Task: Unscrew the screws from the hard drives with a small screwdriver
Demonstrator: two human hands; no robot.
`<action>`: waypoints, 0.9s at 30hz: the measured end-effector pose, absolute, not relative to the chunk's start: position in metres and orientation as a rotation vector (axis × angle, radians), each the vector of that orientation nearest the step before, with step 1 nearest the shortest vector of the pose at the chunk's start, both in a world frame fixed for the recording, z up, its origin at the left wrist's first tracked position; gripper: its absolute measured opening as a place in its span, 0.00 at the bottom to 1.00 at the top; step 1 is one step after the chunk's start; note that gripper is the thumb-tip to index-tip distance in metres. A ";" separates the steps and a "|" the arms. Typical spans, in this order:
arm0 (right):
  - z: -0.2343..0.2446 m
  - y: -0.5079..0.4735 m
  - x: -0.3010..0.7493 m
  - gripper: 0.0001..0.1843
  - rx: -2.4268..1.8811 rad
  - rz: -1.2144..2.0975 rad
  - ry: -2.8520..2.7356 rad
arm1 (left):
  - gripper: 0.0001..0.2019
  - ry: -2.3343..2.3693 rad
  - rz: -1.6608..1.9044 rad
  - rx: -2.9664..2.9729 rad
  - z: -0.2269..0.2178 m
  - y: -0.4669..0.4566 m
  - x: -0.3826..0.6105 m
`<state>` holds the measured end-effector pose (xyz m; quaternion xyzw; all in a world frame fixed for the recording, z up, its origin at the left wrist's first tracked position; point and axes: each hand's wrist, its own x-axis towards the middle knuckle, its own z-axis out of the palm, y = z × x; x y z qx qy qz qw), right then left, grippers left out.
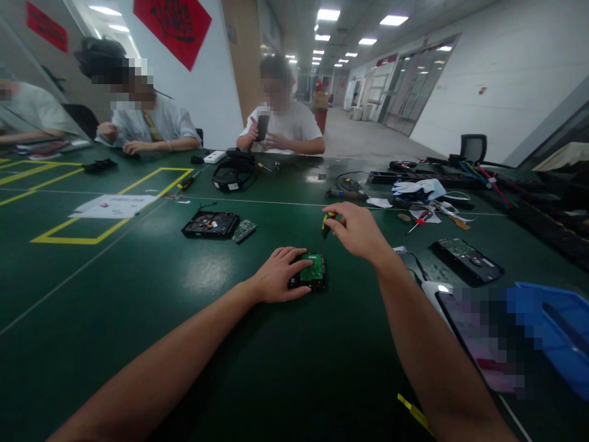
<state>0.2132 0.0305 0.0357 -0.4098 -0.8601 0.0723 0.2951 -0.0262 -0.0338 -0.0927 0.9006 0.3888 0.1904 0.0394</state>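
A small hard drive (315,269) with a green circuit board face up lies on the table in front of me. My left hand (281,274) is laid across its left side, with the thumb along the near edge and the fingers over the board and far edge, gripping it. My right hand (353,228) is closed round the yellow-and-black handle of a screwdriver (327,226). The screwdriver stands nearly upright, its thin shaft pointing down at the drive's far right corner. Whether the tip sits in a screw is too small to tell.
An opened drive case (211,224) and a loose circuit board (244,231) lie beyond my left hand. To the right are another hard drive (467,261), a phone (478,344), a blue tray (564,331) and a red screwdriver (419,221). Several people sit across the green table (138,307).
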 end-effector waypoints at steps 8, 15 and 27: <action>0.037 0.027 0.210 0.09 -1.136 0.139 -2.312 | 0.35 1.189 0.596 2.783 -0.092 -0.035 -0.026; 0.030 0.028 0.204 0.12 -1.292 -0.077 -2.221 | 0.34 1.196 0.593 2.778 -0.092 -0.034 -0.026; 0.039 0.024 0.210 0.14 -1.041 0.341 -2.347 | 0.33 1.121 0.582 2.779 -0.087 -0.034 -0.025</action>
